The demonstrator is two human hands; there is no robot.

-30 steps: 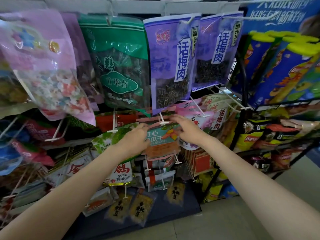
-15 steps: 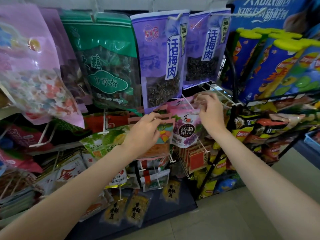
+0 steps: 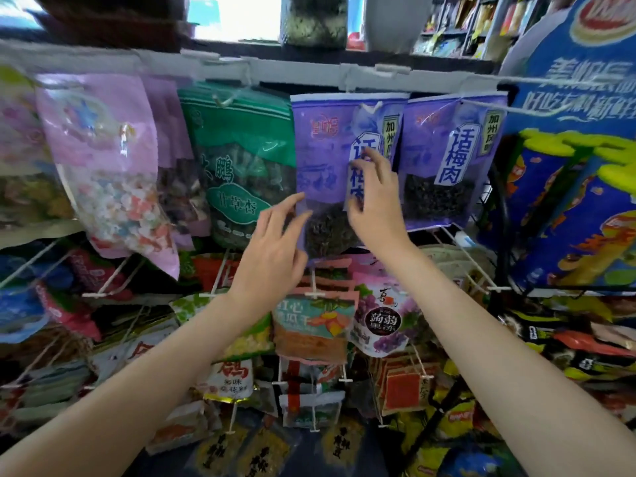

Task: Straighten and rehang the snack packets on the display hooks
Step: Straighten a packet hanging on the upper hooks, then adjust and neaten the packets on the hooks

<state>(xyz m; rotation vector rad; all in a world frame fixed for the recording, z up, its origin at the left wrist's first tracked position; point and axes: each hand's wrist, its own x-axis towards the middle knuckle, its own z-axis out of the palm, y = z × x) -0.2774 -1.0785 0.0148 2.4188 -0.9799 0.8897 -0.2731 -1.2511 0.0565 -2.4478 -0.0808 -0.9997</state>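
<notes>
A purple plum packet (image 3: 320, 160) hangs from a white hook (image 3: 371, 107) on the top rail (image 3: 296, 71), with a second purple packet (image 3: 447, 166) to its right. My right hand (image 3: 375, 201) lies against the first packet's front with fingers pointing up, covering part of its label. My left hand (image 3: 272, 242) has its fingers spread at the packet's lower left edge, fingertips at or near the edge. Neither hand grips anything. Below hang an orange and teal packet (image 3: 309, 335) and a grape jelly packet (image 3: 382, 321).
A green apricot packet (image 3: 241, 160) and a pink candy packet (image 3: 103, 160) hang left of the purple ones. A blue chip display (image 3: 568, 201) stands at the right on a black wire rack (image 3: 499, 215). Lower hooks carry several small packets.
Both hands left the small packets on the lower hooks and rose to the purple packet in the top row. The view tilted upward with them.
</notes>
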